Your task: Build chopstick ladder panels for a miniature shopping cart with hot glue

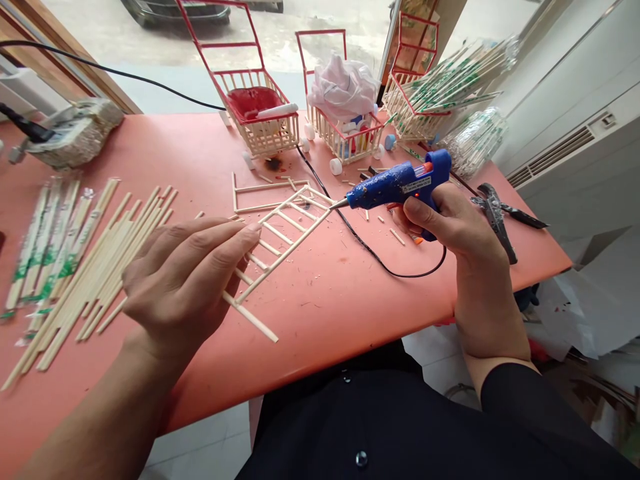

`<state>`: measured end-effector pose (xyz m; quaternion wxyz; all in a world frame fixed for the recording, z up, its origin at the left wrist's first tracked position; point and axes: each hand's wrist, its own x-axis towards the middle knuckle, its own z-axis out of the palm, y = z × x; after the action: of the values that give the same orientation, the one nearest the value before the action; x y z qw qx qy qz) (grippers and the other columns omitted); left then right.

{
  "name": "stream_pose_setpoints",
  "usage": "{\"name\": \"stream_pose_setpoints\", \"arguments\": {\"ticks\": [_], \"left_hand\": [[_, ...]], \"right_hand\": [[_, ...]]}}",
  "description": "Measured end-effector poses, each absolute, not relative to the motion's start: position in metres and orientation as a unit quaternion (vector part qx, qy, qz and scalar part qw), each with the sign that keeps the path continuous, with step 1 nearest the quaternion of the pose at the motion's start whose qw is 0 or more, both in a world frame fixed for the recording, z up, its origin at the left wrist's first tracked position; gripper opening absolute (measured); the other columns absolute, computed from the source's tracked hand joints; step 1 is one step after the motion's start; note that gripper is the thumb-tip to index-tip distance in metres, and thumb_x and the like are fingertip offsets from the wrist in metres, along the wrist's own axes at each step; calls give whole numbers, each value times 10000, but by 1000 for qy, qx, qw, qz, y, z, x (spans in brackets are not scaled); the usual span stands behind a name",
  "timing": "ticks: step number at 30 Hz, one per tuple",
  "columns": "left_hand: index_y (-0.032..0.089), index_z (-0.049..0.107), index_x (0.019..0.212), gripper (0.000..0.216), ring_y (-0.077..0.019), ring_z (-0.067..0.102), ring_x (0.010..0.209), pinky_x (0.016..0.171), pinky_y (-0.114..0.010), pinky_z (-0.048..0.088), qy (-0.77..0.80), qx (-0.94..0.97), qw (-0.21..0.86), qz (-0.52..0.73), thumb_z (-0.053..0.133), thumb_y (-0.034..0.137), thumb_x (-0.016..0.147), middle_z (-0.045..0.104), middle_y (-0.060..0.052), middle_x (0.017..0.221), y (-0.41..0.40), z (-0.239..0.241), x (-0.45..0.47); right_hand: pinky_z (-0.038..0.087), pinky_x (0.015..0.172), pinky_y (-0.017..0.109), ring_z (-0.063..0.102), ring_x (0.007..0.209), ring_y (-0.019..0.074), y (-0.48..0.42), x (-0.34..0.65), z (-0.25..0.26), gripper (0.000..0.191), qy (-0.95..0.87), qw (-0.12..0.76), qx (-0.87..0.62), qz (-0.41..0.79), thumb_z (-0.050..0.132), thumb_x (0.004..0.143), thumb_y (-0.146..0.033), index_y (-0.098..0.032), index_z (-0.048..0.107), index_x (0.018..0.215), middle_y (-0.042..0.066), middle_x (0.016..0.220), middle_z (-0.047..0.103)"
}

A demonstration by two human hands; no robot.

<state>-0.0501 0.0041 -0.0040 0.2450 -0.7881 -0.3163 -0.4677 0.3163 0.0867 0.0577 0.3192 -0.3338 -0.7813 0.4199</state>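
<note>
My left hand (187, 280) pinches a ladder-like frame of wooden sticks (280, 240), holding it tilted above the pink table (320, 313). My right hand (453, 223) grips a blue hot glue gun (400, 183). The gun's metal nozzle touches the far end of the stick frame. A black cord runs from the gun's handle across the table toward the back. Another flat stick frame (260, 193) lies on the table behind the held one.
Loose chopsticks (95, 267), some in paper wrappers, lie at the left. Three stick-built carts (263, 113) with red rails stand at the back, with bundled chopsticks (455, 80) in the right one. Black pliers (497, 213) lie at the right edge. A wrapped bundle (75, 133) sits far left.
</note>
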Motion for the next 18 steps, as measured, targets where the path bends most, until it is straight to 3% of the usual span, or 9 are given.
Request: {"name": "stream_pose_setpoints", "arguments": {"ticks": [7,12,18], "left_hand": [[173,840,1417,485,-308,895,957,818,-389,643,-317,-794,239,-460,770,-8,973,919,-134,1055,3,-2,-53],[134,851,1391,450,-329,894,959,809,-401,631,-316,-792,239,-464,765,-13,975,911,-164,1034,3,-4,-49],[192,824,1475,514,-322,893,971,808,-406,637,-322,-790,241,-463,757,19,996,917,-134,1057,2,-4,-48]], "right_hand": [[325,506,321,496,565,112,87,318,56,641,-777,330,-346,409,738,1057,-774,-193,688,792,-6,653,575],[326,506,319,495,562,101,87,315,55,673,-772,333,-337,424,746,1036,-802,-185,677,778,-4,659,581],[333,490,298,498,551,101,85,312,55,654,-771,335,-324,435,757,1039,-782,-190,667,778,-7,658,587]]}}
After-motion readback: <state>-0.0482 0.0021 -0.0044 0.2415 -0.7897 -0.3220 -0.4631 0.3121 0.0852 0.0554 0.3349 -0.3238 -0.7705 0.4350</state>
